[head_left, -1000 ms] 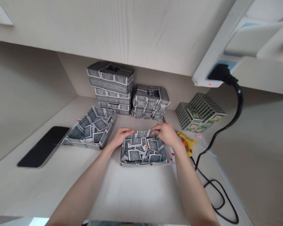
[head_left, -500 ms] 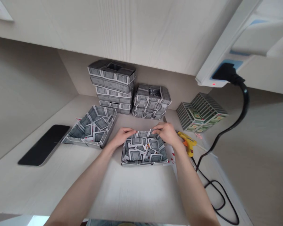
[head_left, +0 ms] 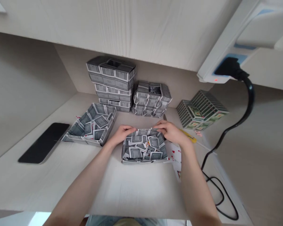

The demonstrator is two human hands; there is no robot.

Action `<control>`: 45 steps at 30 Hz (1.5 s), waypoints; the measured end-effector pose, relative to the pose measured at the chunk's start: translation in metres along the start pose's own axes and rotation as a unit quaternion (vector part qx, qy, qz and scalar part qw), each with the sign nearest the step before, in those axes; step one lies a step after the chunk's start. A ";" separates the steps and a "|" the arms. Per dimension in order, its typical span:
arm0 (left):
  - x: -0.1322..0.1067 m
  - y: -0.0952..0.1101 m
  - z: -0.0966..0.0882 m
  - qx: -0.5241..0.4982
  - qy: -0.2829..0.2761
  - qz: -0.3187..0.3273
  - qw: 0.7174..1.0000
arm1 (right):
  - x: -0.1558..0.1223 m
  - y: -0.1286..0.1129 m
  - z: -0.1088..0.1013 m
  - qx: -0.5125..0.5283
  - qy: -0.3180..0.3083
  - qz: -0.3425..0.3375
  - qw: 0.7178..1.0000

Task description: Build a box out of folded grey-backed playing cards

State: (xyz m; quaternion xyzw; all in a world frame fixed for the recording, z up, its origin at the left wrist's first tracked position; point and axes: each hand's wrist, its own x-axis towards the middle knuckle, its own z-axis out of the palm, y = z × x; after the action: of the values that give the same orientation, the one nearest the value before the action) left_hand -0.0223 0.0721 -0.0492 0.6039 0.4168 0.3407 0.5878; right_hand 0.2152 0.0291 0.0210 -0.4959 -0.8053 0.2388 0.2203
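A shallow tray folded from playing cards (head_left: 143, 150) lies on the white desk (head_left: 136, 191) straight ahead. My left hand (head_left: 121, 133) curls its fingers over the tray's far left rim. At the far right rim my right hand (head_left: 170, 131) pinches the top edge of the same wall. Both hands are closed on that back wall. Loose cards with red pips (head_left: 176, 155) lie beside the tray under my right forearm.
A second card tray (head_left: 91, 125) sits to the left, with a black phone (head_left: 44, 142) beyond it. Two stacks of finished card boxes (head_left: 113, 84) (head_left: 151, 99) and card packs (head_left: 200, 110) line the back wall. A yellow glue gun (head_left: 188, 136), its black cord (head_left: 217, 188) and power strip (head_left: 220, 70) occupy the right.
Both hands stay on the tray's back wall; my right hand has shifted slightly and now covers more of the glue gun. The view has tilted a little.
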 end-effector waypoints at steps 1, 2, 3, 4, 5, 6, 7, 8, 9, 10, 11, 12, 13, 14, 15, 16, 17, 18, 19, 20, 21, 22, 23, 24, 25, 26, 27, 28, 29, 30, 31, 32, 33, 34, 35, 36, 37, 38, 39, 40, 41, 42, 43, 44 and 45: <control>0.000 0.000 0.000 0.000 0.001 0.000 1.000 | -0.002 -0.001 -0.002 -0.005 -0.011 -0.001 1.000; 0.000 -0.001 0.000 0.000 0.004 0.001 1.000 | -0.003 -0.002 -0.004 -0.012 -0.021 0.000 1.000; 0.000 -0.001 0.000 0.001 0.006 0.002 1.000 | -0.004 -0.003 -0.005 -0.020 -0.027 0.003 0.999; 0.001 -0.002 0.000 0.002 0.008 0.003 1.000 | -0.004 -0.003 -0.006 -0.030 -0.027 0.008 0.999; 0.001 -0.002 0.000 0.003 0.008 0.004 1.000 | -0.004 -0.003 -0.006 -0.041 -0.023 0.015 0.999; 0.001 -0.002 0.000 0.003 0.008 0.003 1.000 | -0.004 -0.003 -0.007 -0.053 -0.014 0.024 0.998; 0.001 -0.002 0.000 0.003 0.008 0.002 1.000 | -0.003 -0.002 -0.007 -0.064 -0.004 0.033 0.997; 0.001 -0.003 0.000 0.002 0.007 0.001 1.000 | -0.002 -0.002 -0.006 -0.075 0.009 0.044 0.996; 0.001 -0.003 0.000 0.000 0.007 0.000 1.000 | -0.002 -0.001 -0.006 -0.087 0.020 0.058 0.994; 0.001 -0.002 0.000 -0.002 0.007 -0.001 1.000 | -0.001 -0.001 -0.006 -0.100 0.031 0.072 0.992; 0.000 -0.002 0.000 -0.004 0.006 -0.002 1.000 | -0.001 -0.001 -0.006 -0.113 0.040 0.083 0.989; 0.000 -0.002 0.000 -0.007 0.006 -0.002 1.000 | -0.001 -0.001 -0.006 -0.124 0.047 0.092 0.987; 0.000 -0.002 0.001 -0.008 0.006 -0.001 1.000 | -0.001 -0.001 -0.006 -0.132 0.052 0.095 0.985; 0.000 -0.002 0.001 -0.009 0.007 0.000 1.000 | -0.002 -0.002 -0.006 -0.135 0.057 0.094 0.985; 0.000 -0.002 0.001 -0.008 0.008 0.003 1.000 | -0.002 -0.002 -0.006 -0.134 0.059 0.090 0.985; 0.001 -0.003 0.001 -0.005 0.009 0.006 1.000 | -0.002 -0.003 -0.006 -0.129 0.062 0.086 0.986; 0.001 -0.003 0.001 0.001 0.010 0.010 1.000 | -0.003 -0.003 -0.006 -0.123 0.064 0.083 0.987; 0.001 -0.004 0.001 0.007 0.011 0.014 1.000 | -0.003 -0.003 -0.006 -0.118 0.067 0.083 0.987; 0.002 -0.004 0.001 0.014 0.012 0.017 1.000 | -0.003 -0.003 -0.006 -0.114 0.068 0.084 0.988; 0.002 -0.005 0.001 0.019 0.012 0.020 1.000 | -0.003 -0.002 -0.006 -0.111 0.069 0.086 0.988; 0.002 -0.005 0.002 0.022 0.013 0.022 0.999 | -0.003 -0.002 -0.006 -0.110 0.067 0.087 0.988; 0.002 -0.006 0.002 0.024 0.013 0.025 0.999 | -0.003 -0.001 -0.006 -0.111 0.064 0.088 0.988; 0.002 -0.006 0.002 0.024 0.013 0.027 0.999 | -0.002 0.000 -0.006 -0.113 0.060 0.089 0.988; 0.002 -0.006 0.002 0.024 0.013 0.029 0.999 | -0.002 0.001 -0.005 -0.117 0.055 0.089 0.988; 0.002 -0.006 0.002 0.024 0.013 0.030 0.999 | -0.002 0.002 -0.005 -0.123 0.049 0.091 0.987; 0.002 -0.006 0.002 0.024 0.014 0.031 0.999 | -0.002 0.002 -0.005 -0.132 0.043 0.094 0.986; 0.002 -0.005 0.002 0.024 0.015 0.030 0.999 | -0.002 0.002 -0.005 -0.142 0.036 0.101 0.984; 0.002 -0.005 0.002 0.024 0.015 0.028 0.999 | -0.002 0.000 -0.005 -0.152 0.030 0.109 0.982; 0.002 -0.004 0.001 0.022 0.014 0.026 0.999 | -0.001 -0.002 -0.005 -0.159 0.026 0.115 0.980; 0.002 -0.003 0.001 0.021 0.012 0.024 0.999 | -0.001 -0.004 -0.004 -0.161 0.023 0.117 0.980; 0.002 -0.003 0.001 0.019 0.009 0.022 1.000 | 0.000 -0.008 -0.003 -0.159 0.023 0.112 0.981; 0.002 -0.002 0.001 0.018 0.007 0.020 1.000 | 0.001 -0.011 -0.002 -0.154 0.023 0.101 0.983; 0.002 -0.002 0.001 0.018 0.007 0.019 1.000 | 0.002 -0.014 0.000 -0.147 0.023 0.087 0.985; 0.002 -0.002 0.001 0.018 0.007 0.018 1.000 | 0.003 -0.017 0.001 -0.144 0.024 0.075 0.986; 0.002 -0.002 0.001 0.018 0.009 0.017 1.000 | 0.004 -0.020 0.003 -0.145 0.025 0.067 0.987; 0.002 -0.002 0.001 0.019 0.011 0.016 1.000 | 0.006 -0.022 0.005 -0.151 0.026 0.062 0.986; 0.002 -0.002 0.001 0.019 0.011 0.014 1.000 | 0.007 -0.024 0.007 -0.162 0.027 0.060 0.985; 0.002 -0.003 0.001 0.019 0.011 0.013 1.000 | 0.008 -0.025 0.008 -0.174 0.027 0.060 0.982; 0.002 -0.003 0.001 0.020 0.010 0.012 1.000 | 0.008 -0.027 0.009 -0.187 0.025 0.062 0.980; 0.001 -0.003 0.001 0.020 0.008 0.010 1.000 | 0.009 -0.028 0.009 -0.199 0.022 0.066 0.977; 0.001 -0.003 0.001 0.021 0.007 0.009 1.000 | 0.009 -0.029 0.009 -0.210 0.019 0.070 0.975; 0.001 -0.003 0.001 0.021 0.007 0.008 1.000 | 0.009 -0.030 0.010 -0.219 0.016 0.075 0.973; 0.001 -0.002 0.001 0.020 0.008 0.006 1.000 | 0.009 -0.031 0.010 -0.226 0.014 0.078 0.971; 0.001 -0.002 0.001 0.018 0.010 0.005 1.000 | 0.009 -0.032 0.010 -0.232 0.013 0.080 0.969; 0.001 -0.002 0.001 0.016 0.012 0.005 1.000 | 0.009 -0.032 0.010 -0.237 0.013 0.082 0.968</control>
State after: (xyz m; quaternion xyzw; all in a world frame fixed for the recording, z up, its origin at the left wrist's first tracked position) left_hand -0.0210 0.0725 -0.0518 0.6109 0.4263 0.3439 0.5716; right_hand 0.1832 0.0231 0.0336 -0.6014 -0.7926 0.0517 0.0864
